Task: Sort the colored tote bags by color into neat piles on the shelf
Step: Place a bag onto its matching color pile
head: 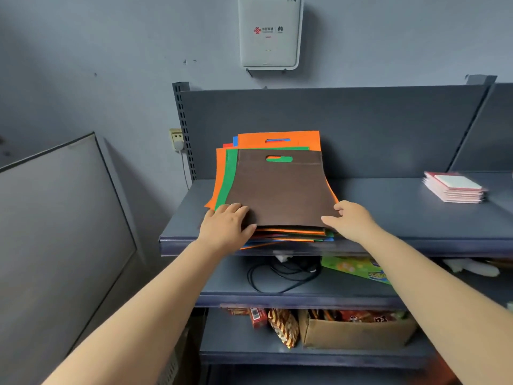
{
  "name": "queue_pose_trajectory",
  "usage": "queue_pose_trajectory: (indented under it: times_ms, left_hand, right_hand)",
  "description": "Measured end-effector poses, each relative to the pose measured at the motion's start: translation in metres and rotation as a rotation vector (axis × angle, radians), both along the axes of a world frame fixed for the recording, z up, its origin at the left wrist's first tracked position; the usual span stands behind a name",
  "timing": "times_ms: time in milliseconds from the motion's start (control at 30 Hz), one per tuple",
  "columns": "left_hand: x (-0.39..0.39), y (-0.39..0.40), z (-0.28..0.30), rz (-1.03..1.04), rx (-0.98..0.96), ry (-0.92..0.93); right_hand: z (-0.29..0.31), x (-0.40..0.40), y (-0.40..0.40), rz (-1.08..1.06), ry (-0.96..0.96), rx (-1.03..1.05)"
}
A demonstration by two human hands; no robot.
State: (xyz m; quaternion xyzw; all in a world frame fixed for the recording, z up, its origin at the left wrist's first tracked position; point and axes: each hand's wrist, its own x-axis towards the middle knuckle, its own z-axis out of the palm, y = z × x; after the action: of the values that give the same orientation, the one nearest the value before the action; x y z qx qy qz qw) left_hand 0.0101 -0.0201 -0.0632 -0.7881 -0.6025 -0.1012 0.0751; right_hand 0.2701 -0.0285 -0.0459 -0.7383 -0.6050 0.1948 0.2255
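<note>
Resting on shelf (pixel 388 218): mixed tote bag stack (pixel 273 190), brown bag (pixel 280 190) on top | left hand (pixel 226 225) flat, fingers straight on its near-left corner | right hand (pixel 351 219) relaxed, thumb touching its near-right corner

Soft, dim, bluish light fills the frame, with faint shadows. Wide-angle distortion bends the grey metal shelf (pixel 416 237) near the edges. The pink-and-white stack of booklets (pixel 455 187) at right looks blurred.
</note>
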Motion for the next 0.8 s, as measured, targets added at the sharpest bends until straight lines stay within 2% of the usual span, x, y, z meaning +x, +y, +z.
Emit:
queue_pose_trajectory:
  times_ms: [100, 200, 267, 300, 400, 500, 600, 667, 800]
  left_hand:
    - [0.004, 0.006, -0.006, -0.042, -0.005, -0.054]
    - [0.010, 0.012, -0.007, -0.097, -0.037, -0.053]
    - [0.012, 0.016, -0.004, -0.134, -0.065, -0.056]
    - [0.013, 0.018, -0.002, -0.154, -0.081, -0.066]
    - [0.013, 0.024, 0.003, -0.177, -0.074, -0.139]
    - [0.006, 0.031, 0.008, 0.002, -0.004, -0.234]
    - [-0.006, 0.041, 0.010, 0.215, -0.098, -0.236]
    - [-0.011, 0.048, 0.010, 0.302, -0.165, -0.325]
    - [-0.016, 0.054, 0.015, 0.423, -0.212, -0.533]
  right_hand:
    - [-0.007, 0.008, 0.014, -0.094, 0.159, 0.054]
    - [-0.001, 0.012, 0.025, -0.208, 0.486, 0.088]
    - [0.005, 0.014, 0.031, -0.275, 0.744, -0.017]
    - [0.008, 0.014, 0.034, -0.277, 0.804, -0.075]
    - [0.012, 0.018, 0.046, -0.240, 0.640, -0.116]
    - [0.014, 0.029, 0.052, -0.285, 0.473, -0.006]
    - [0.014, 0.038, 0.051, -0.313, 0.439, 0.097]
    - [0.014, 0.043, 0.051, -0.324, 0.416, 0.155]
    - [0.013, 0.049, 0.048, -0.379, 0.507, 0.266]
